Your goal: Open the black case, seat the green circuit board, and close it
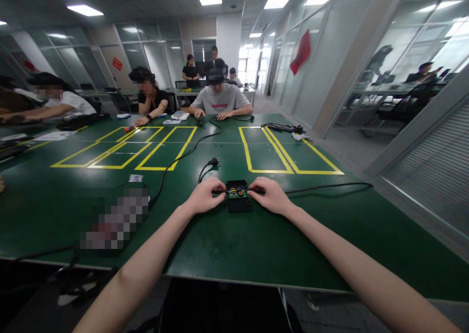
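In front of me on the table lies an opened black plastic case [240, 206] with a green circuit board [233, 194] showing in it. The board carries small copper-coloured coils and blue and yellow parts. My left hand [205, 196] is closed in a pinch on the short black cable [219, 191] at the case's left side. On the opposite side, my right hand [271, 196] pinches the black power cord [330, 187], which runs off to the right. A black plug [213, 162] on a bent lead rests just beyond my left hand.
A blurred-out elongated object [117, 220] lies to the left, near a small numbered label [136, 178]. Yellow tape outlines [271, 170] mark the green table [227, 255]. A long black cable [190, 149] crosses it. Several people sit opposite, one in a grey shirt [220, 98].
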Available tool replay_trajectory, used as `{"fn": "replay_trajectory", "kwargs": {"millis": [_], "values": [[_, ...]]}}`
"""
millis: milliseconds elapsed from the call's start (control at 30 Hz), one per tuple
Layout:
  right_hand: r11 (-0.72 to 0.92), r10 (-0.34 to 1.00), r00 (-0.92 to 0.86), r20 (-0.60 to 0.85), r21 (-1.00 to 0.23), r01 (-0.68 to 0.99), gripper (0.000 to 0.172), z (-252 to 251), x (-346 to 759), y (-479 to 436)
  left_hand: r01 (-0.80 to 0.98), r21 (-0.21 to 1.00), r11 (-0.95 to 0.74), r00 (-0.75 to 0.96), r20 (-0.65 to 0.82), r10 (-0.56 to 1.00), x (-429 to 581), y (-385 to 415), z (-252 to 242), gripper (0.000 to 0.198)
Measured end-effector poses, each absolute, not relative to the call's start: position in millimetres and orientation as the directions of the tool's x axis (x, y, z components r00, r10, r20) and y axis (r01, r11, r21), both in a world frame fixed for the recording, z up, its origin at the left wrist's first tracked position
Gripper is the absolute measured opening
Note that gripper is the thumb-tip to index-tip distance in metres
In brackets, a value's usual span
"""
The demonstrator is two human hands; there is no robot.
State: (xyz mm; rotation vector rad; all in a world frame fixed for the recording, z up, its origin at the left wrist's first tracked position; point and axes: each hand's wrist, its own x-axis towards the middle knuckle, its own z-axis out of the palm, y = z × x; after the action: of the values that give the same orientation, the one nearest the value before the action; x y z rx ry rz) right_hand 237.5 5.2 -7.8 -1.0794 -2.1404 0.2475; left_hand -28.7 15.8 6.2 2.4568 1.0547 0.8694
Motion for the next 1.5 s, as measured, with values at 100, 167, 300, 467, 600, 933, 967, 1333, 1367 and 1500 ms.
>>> {"fn": "replay_trajectory", "kwargs": {"millis": [100,167,300,467,600,933,967,1333,1367,1500], "values": [[0.666,0.734,-0.404,0.546,-0.462,0.585,0.012,1.9,241.0,-2.5,0.470,0.523,-0.712,0.511,0.497,0.702,-30.4,10.5,10.6,0.008],[0.691,0.721,-0.459,0.519,-0.484,0.538,0.014,8.5,244.4,-7.7,0.453,0.526,-0.719,0.510,0.509,0.694,-29.4,5.2,13.2,0.007],[0.695,0.715,-0.538,0.447,-0.533,0.482,0.017,15.0,248.2,-13.1,0.446,0.546,-0.710,0.541,0.467,0.699,-27.6,-1.7,14.5,0.005],[0.707,0.705,-0.530,0.472,-0.522,0.476,0.017,10.8,246.6,-11.5,0.437,0.571,-0.695,0.542,0.449,0.710,-27.2,-0.8,11.6,0.005],[0.709,0.704,-0.527,0.476,-0.522,0.475,0.017,9.6,246.9,-10.4,0.436,0.576,-0.691,0.542,0.445,0.713,-27.0,-0.9,11.8,0.004],[0.700,0.712,-0.575,0.403,-0.470,0.538,0.012,3.4,246.4,-5.7,0.491,0.595,-0.636,0.585,0.316,0.747,-26.9,0.5,7.6,0.004],[0.698,0.715,-0.573,0.401,-0.465,0.545,0.011,3.1,246.4,-5.2,0.497,0.599,-0.628,0.581,0.308,0.753,-26.8,1.2,6.6,0.005],[0.636,0.735,-0.605,0.306,-0.621,0.459,0.006,7.9,253.0,-3.5,0.473,0.615,-0.631,0.596,0.304,0.743,-28.2,3.0,5.8,0.011],[0.628,0.735,-0.611,0.293,-0.635,0.450,0.007,8.2,253.8,-3.1,0.471,0.616,-0.631,0.600,0.301,0.741,-28.4,3.1,5.9,0.011],[0.612,0.727,-0.639,0.251,-0.658,0.439,0.011,8.9,257.0,-0.3,0.485,0.574,-0.660,0.628,0.297,0.720,-29.4,4.5,5.6,0.010]]}}
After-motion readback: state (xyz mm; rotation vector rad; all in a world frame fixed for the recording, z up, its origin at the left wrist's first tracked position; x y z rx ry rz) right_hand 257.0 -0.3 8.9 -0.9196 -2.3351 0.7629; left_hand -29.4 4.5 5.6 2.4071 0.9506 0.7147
